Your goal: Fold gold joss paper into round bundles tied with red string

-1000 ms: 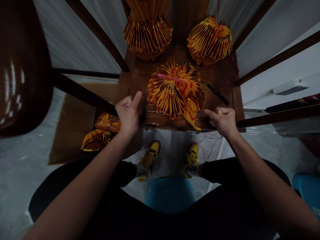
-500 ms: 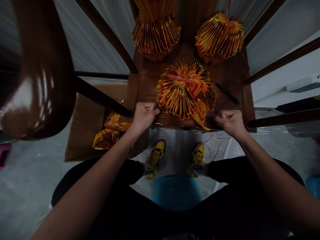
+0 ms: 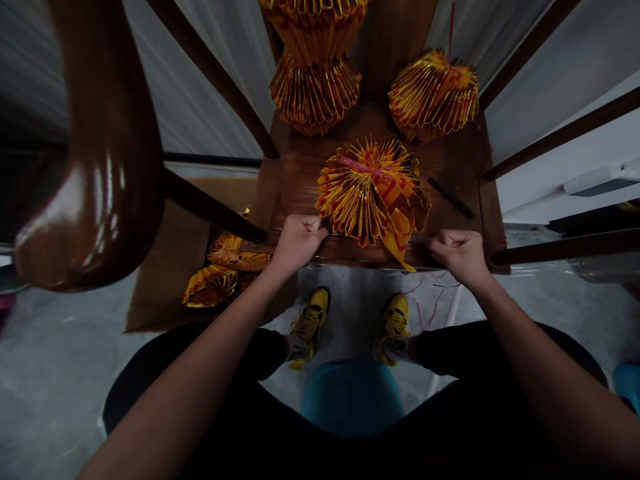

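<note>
A wooden seat carries pleated orange ornaments and, probably, a pen.

The pleated rosette is golden orange with red patches.

Pleated orange-gold paper ornament, fanned round, pink strip near top; on wooden seat.

Dim light is filling the room around you. A dark wooden chair is standing ahead, its glossy armrest looming at your left. Pale ridged sheeting is hanging beyond, a whitish wall is rising rightward, and grey floor is spreading below, where a blue stool is showing.
</note>
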Action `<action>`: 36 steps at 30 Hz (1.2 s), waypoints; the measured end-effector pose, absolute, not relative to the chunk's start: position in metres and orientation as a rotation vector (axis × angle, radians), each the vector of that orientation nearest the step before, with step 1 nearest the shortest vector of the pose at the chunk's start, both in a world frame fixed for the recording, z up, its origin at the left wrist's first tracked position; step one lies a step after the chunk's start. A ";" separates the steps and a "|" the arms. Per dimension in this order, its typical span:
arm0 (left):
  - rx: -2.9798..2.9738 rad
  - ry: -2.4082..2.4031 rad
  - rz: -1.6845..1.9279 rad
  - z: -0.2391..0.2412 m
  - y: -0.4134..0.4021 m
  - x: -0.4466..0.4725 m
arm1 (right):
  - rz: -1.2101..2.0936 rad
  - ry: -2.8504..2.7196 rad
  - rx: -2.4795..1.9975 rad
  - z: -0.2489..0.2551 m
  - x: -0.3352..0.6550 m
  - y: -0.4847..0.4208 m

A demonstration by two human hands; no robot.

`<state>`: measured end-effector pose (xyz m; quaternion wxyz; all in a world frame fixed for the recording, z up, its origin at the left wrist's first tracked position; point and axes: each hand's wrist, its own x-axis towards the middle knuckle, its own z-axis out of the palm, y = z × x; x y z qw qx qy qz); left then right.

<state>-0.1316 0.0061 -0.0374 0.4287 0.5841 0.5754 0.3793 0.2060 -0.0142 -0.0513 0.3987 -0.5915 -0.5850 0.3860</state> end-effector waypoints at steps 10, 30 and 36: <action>1.346 1.562 1.356 0.008 0.005 -0.103 | 0.690 -1.389 -1.424 -0.027 0.197 0.016; 2.523 1.142 1.045 0.010 0.008 -0.081 | 0.479 -1.855 -1.244 -0.050 0.185 0.000; 2.446 1.083 1.037 0.015 0.014 -0.078 | -0.301 -2.157 -0.982 -0.012 0.154 -0.013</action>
